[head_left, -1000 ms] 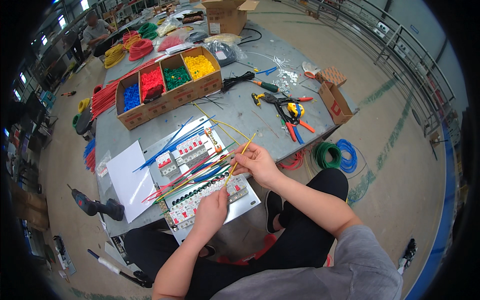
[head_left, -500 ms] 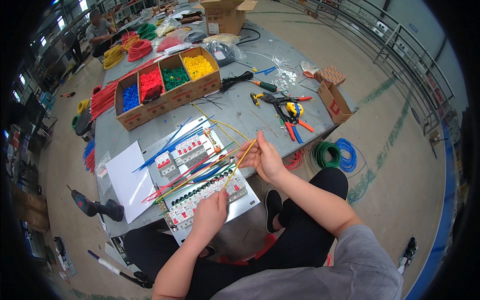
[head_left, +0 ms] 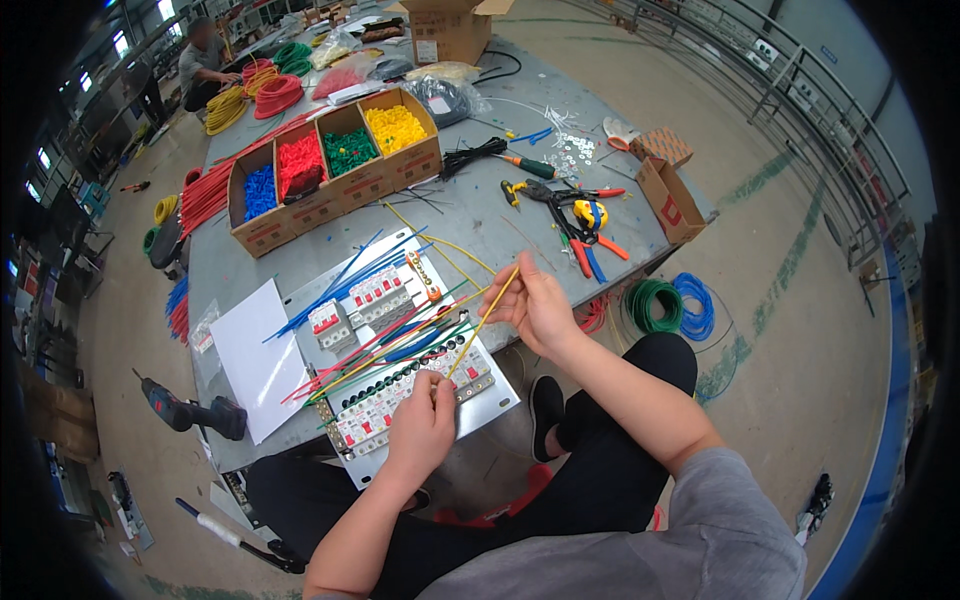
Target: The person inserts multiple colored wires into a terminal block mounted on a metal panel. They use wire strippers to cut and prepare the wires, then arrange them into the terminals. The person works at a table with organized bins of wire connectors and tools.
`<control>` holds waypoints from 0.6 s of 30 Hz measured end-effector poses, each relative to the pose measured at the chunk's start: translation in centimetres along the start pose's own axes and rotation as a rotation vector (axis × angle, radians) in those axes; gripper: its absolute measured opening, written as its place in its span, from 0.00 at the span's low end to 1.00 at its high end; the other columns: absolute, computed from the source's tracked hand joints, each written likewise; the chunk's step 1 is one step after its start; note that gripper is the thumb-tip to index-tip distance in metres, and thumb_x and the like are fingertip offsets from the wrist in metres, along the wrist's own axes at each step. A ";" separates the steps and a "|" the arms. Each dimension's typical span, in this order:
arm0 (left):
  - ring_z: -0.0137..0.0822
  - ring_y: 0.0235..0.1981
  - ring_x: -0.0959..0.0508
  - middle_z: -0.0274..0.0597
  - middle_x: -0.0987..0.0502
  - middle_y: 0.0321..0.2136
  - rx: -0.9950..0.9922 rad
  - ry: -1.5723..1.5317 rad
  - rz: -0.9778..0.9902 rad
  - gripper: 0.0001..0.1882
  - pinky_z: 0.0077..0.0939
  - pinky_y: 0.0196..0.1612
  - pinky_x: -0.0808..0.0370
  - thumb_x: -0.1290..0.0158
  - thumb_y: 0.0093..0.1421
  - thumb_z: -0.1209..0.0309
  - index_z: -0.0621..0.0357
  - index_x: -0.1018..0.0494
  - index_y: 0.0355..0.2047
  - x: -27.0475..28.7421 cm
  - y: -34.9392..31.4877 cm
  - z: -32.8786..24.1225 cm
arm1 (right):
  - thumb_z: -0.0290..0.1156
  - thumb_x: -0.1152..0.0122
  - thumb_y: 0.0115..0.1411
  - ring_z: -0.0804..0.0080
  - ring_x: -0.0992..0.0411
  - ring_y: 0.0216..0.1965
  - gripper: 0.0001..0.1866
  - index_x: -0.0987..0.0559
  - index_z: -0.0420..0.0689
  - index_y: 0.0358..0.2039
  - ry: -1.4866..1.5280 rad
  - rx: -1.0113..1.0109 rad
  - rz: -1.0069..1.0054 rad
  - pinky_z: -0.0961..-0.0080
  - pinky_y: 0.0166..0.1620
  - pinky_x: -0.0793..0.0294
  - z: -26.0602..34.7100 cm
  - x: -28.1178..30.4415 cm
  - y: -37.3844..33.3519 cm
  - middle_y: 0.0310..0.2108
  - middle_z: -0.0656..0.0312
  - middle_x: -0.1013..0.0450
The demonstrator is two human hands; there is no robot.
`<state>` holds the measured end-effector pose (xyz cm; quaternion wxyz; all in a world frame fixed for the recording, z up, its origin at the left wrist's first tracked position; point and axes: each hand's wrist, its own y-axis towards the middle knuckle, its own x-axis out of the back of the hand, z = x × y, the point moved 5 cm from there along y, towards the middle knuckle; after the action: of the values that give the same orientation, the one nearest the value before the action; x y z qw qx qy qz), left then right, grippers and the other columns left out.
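A yellow wire (head_left: 483, 325) runs taut between my two hands above the front edge of a metal mounting plate (head_left: 492, 402). My left hand (head_left: 420, 425) pinches its lower end, close to the front row of circuit breakers (head_left: 378, 422). The upper end sits between the thumb and fingertips of my right hand (head_left: 535, 308), off the plate's right side. Behind the front row, two smaller breaker blocks (head_left: 380, 297) stand on the plate. Red, green and yellow wires lie across its middle, and blue wires (head_left: 345, 287) spread over its far left.
A divided cardboard box (head_left: 335, 200) holds blue, red, green and yellow caps. Pliers and cutters (head_left: 575, 225) lie at the table's right, by a small open carton (head_left: 670, 200). White paper (head_left: 257, 360) and a cordless drill (head_left: 190, 408) are at left. Another person (head_left: 203, 65) sits far left.
My right hand has shifted slightly up and right, and the yellow wire looks straighter. My left hand has barely moved, its thumb a little higher.
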<state>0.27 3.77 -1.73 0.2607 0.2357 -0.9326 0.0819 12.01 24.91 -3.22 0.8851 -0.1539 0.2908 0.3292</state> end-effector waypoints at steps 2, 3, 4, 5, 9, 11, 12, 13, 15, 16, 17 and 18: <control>0.57 0.23 0.20 0.55 0.22 0.22 -0.041 -0.037 0.046 0.13 0.47 0.27 0.27 0.52 0.74 0.65 0.63 0.26 0.36 0.2 0.0 -0.1 | 0.57 0.60 0.77 0.56 0.17 0.36 0.30 0.25 0.40 0.43 0.008 0.027 0.006 0.63 0.39 0.14 0.8 0.6 0.3 0.35 0.53 0.21; 0.56 0.24 0.20 0.54 0.21 0.22 -0.063 -0.056 0.069 0.12 0.45 0.27 0.27 0.51 0.73 0.66 0.63 0.26 0.37 0.3 0.0 -0.2 | 0.58 0.59 0.77 0.56 0.17 0.37 0.30 0.25 0.40 0.42 0.008 0.041 0.004 0.63 0.39 0.14 1.4 1.0 0.5 0.35 0.53 0.21; 0.55 0.24 0.19 0.54 0.21 0.23 -0.080 -0.058 0.064 0.11 0.44 0.28 0.27 0.50 0.73 0.68 0.63 0.25 0.38 0.5 -0.1 -0.2 | 0.58 0.58 0.76 0.57 0.16 0.37 0.30 0.25 0.40 0.42 0.008 0.055 0.003 0.64 0.39 0.14 1.7 1.2 0.5 0.35 0.53 0.21; 0.54 0.24 0.19 0.54 0.21 0.23 -0.098 -0.061 0.061 0.09 0.43 0.28 0.26 0.50 0.72 0.69 0.63 0.25 0.40 0.5 -0.1 -0.3 | 0.54 0.56 0.77 0.59 0.16 0.38 0.27 0.26 0.39 0.45 0.047 0.064 0.024 0.66 0.40 0.14 1.8 1.2 0.3 0.36 0.54 0.21; 0.52 0.26 0.18 0.54 0.19 0.26 -0.186 -0.039 -0.009 0.08 0.40 0.30 0.24 0.47 0.70 0.72 0.64 0.22 0.42 0.5 0.2 -0.3 | 0.47 0.52 0.77 0.62 0.17 0.38 0.22 0.26 0.38 0.49 -0.072 0.041 0.041 0.67 0.41 0.14 0.3 0.1 -0.1 0.38 0.55 0.20; 0.51 0.28 0.17 0.54 0.18 0.29 -0.237 -0.004 -0.085 0.08 0.40 0.32 0.23 0.46 0.69 0.73 0.65 0.21 0.42 0.8 0.5 0.1 | 0.45 0.52 0.78 0.64 0.17 0.38 0.20 0.27 0.39 0.51 -0.132 0.034 0.052 0.67 0.40 0.14 -0.1 -0.5 -0.2 0.38 0.55 0.20; 0.51 0.29 0.17 0.54 0.17 0.31 -0.264 0.013 -0.121 0.08 0.40 0.32 0.23 0.45 0.69 0.73 0.65 0.20 0.42 1.1 0.7 0.1 | 0.44 0.51 0.77 0.64 0.17 0.38 0.19 0.27 0.38 0.51 -0.125 0.025 0.050 0.67 0.41 0.14 -0.1 -0.4 -0.2 0.39 0.55 0.20; 0.51 0.30 0.17 0.54 0.17 0.32 -0.251 0.026 -0.130 0.08 0.40 0.34 0.23 0.45 0.68 0.73 0.65 0.20 0.42 1.4 0.9 0.2 | 0.43 0.51 0.77 0.64 0.17 0.39 0.19 0.27 0.38 0.51 -0.119 0.016 0.048 0.67 0.41 0.14 -0.1 -0.2 -0.1 0.39 0.55 0.20; 0.51 0.32 0.17 0.53 0.17 0.34 -0.228 0.049 -0.150 0.08 0.41 0.37 0.23 0.44 0.68 0.73 0.65 0.20 0.41 2.5 1.4 0.5 | 0.41 0.50 0.77 0.64 0.17 0.39 0.18 0.27 0.37 0.52 -0.115 -0.009 0.050 0.66 0.41 0.14 0.0 0.1 0.1 0.40 0.55 0.21; 0.51 0.33 0.18 0.53 0.18 0.33 -0.252 0.094 -0.179 0.08 0.41 0.38 0.23 0.44 0.67 0.73 0.65 0.20 0.41 3.1 1.7 0.8 | 0.41 0.50 0.77 0.64 0.17 0.39 0.18 0.27 0.37 0.53 -0.117 -0.029 0.055 0.66 0.41 0.14 0.0 0.4 0.3 0.40 0.55 0.21; 0.51 0.33 0.19 0.52 0.18 0.32 -0.276 0.139 -0.209 0.08 0.41 0.39 0.24 0.43 0.67 0.73 0.65 0.20 0.41 3.9 1.9 1.3 | 0.41 0.49 0.77 0.65 0.17 0.39 0.18 0.27 0.37 0.54 -0.119 -0.050 0.061 0.66 0.41 0.14 -0.1 0.6 0.5 0.40 0.56 0.21; 0.51 0.33 0.20 0.51 0.19 0.31 -0.300 0.182 -0.239 0.07 0.41 0.40 0.25 0.43 0.66 0.73 0.65 0.20 0.41 4.7 2.2 1.6 | 0.41 0.49 0.77 0.65 0.17 0.39 0.18 0.27 0.38 0.55 -0.196 -0.071 0.022 0.66 0.41 0.15 -0.1 1.2 0.8 0.41 0.56 0.21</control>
<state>-5.01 3.44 -0.67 0.3837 0.2948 -0.8724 -0.0684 12.11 26.05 -4.11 0.8996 -0.1491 0.1928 0.3624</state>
